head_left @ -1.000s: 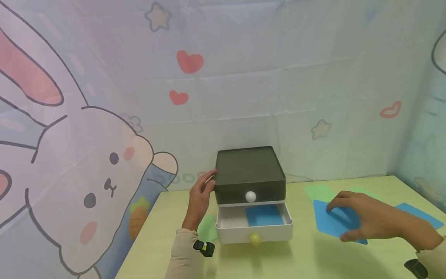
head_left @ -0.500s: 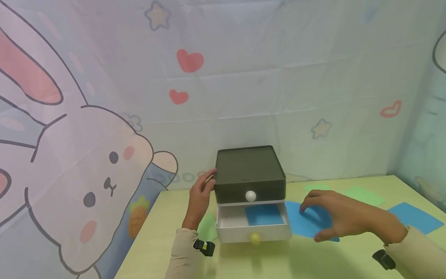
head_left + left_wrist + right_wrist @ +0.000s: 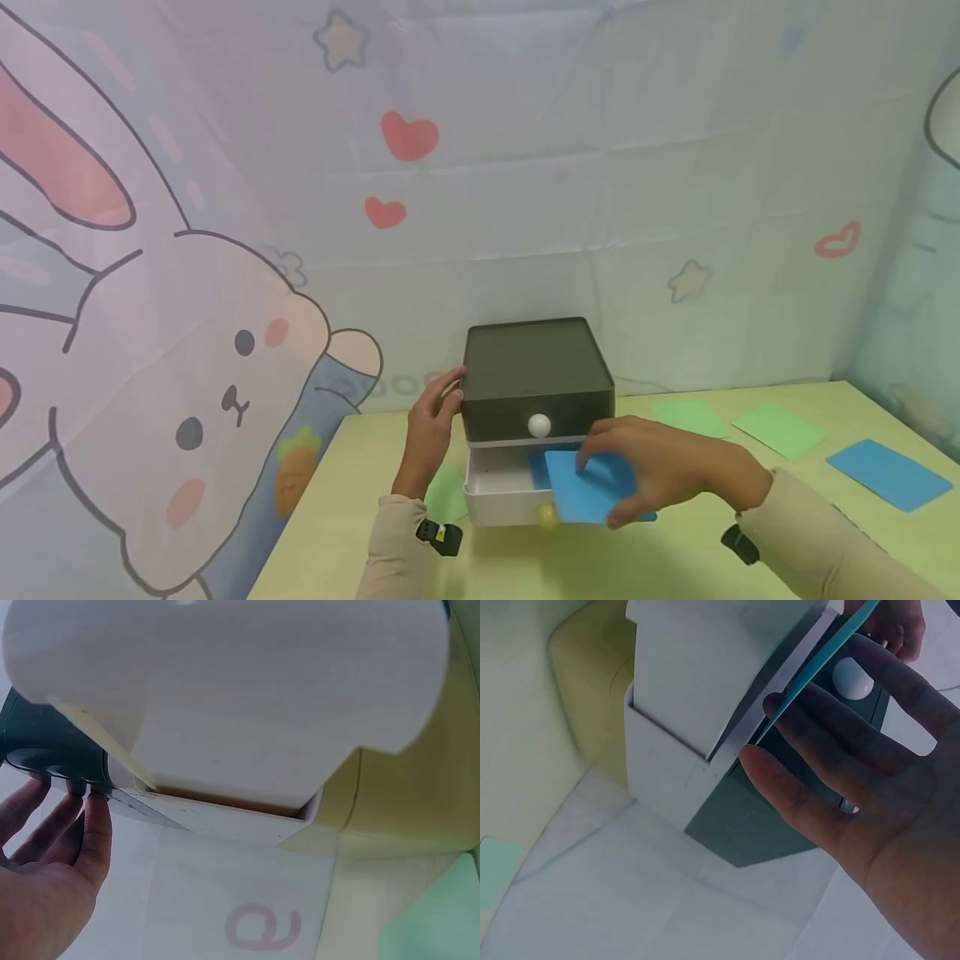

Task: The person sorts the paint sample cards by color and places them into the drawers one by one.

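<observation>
In the head view a small drawer unit stands on the table, with a dark upper drawer and a white lower drawer pulled out. Fingertips of my left hand touch the dark part's left side; the left wrist view shows the fingers against it too. My right hand pinches a blue paper sheet, thumb at the near edge and fingers at the far one. That sheet overlaps the white drawer's front right. Inside lies another blue sheet, partly hidden. From the right wrist, the held sheet appears edge-on.
Two green sheets, one nearer the unit and one farther right, lie on the table. Beyond them is a blue sheet. Another green sheet lies left of the drawer. A printed cloth hangs behind.
My right hand has carried the blue sheet leftward from the table's right side to the white drawer's front. My left hand has stayed at the unit's side.
</observation>
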`<state>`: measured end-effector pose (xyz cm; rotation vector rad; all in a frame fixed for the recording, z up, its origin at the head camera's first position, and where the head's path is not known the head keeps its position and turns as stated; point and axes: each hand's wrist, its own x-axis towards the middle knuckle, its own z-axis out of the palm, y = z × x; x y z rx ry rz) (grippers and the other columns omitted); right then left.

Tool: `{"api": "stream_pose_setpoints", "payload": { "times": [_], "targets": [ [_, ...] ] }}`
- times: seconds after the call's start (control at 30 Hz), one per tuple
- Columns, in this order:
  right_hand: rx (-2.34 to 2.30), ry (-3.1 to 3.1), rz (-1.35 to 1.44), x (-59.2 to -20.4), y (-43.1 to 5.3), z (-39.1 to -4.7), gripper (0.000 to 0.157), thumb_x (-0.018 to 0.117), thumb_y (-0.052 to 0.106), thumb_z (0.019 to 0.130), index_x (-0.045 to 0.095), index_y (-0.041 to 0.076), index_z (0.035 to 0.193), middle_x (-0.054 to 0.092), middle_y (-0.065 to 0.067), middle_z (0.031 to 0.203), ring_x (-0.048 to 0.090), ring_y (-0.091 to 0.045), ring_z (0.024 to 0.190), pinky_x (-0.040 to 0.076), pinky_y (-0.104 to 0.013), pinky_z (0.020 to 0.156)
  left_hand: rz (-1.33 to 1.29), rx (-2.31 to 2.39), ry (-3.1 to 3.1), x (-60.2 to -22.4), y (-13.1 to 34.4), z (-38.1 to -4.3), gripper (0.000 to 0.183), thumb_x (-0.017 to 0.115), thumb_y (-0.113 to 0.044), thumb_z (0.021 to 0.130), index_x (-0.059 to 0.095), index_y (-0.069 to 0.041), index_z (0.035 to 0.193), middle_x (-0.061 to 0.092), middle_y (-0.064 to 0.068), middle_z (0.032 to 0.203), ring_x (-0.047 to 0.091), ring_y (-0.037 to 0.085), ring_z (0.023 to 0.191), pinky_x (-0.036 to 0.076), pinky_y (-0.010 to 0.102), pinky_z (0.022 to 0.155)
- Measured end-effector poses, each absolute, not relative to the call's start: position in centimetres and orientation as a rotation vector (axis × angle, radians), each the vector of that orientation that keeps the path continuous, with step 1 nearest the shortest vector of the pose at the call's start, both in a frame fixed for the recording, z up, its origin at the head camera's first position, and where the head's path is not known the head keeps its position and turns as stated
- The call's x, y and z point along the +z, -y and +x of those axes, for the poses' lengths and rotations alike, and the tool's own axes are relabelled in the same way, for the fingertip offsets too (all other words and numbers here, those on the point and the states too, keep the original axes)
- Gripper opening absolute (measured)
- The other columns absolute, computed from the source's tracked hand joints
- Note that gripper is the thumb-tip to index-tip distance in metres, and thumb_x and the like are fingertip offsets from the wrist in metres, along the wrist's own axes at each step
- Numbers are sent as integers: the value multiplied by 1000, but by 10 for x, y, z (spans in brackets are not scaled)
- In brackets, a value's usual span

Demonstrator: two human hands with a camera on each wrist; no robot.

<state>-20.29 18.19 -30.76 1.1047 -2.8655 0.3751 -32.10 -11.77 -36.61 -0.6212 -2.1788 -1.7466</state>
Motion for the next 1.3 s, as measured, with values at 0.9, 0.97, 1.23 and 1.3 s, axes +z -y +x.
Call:
{"api": "stream_pose_setpoints", "payload": {
  "times": [0.9, 0.97, 1.23, 1.3],
  "targets": [
    [330, 2970, 996, -320, -161, -223, 47, 79, 52, 78, 70, 27, 117, 69, 5, 115, 56, -13, 98, 51, -34, 83, -611, -1739, 2193, -368, 118, -321, 38, 50, -23, 106, 57, -21, 143, 53, 5, 150, 60, 29, 131, 49, 51, 109],
    [323, 2944, 1031, -320, -161, -224, 45, 78, 49, 80, 71, 24, 117, 70, 5, 114, 60, -12, 98, 53, -34, 83, -613, -1737, 2196, -368, 118, -321, 38, 50, -23, 106, 57, -21, 143, 53, 5, 150, 60, 29, 132, 49, 51, 109],
    [363, 2817, 1125, -320, -164, -230, 38, 75, 42, 85, 73, 18, 114, 75, 4, 109, 65, -9, 92, 55, -29, 80, -620, -1729, 2201, -367, 118, -322, 38, 49, -25, 106, 56, -22, 144, 52, 4, 151, 60, 29, 132, 49, 51, 109],
    [365, 2794, 1135, -321, -165, -229, 35, 76, 41, 85, 74, 19, 112, 76, 5, 108, 68, -9, 94, 57, -31, 83, -615, -1729, 2203, -367, 118, -322, 38, 50, -25, 106, 56, -22, 143, 52, 4, 151, 60, 29, 132, 49, 51, 109]
  ]
}}
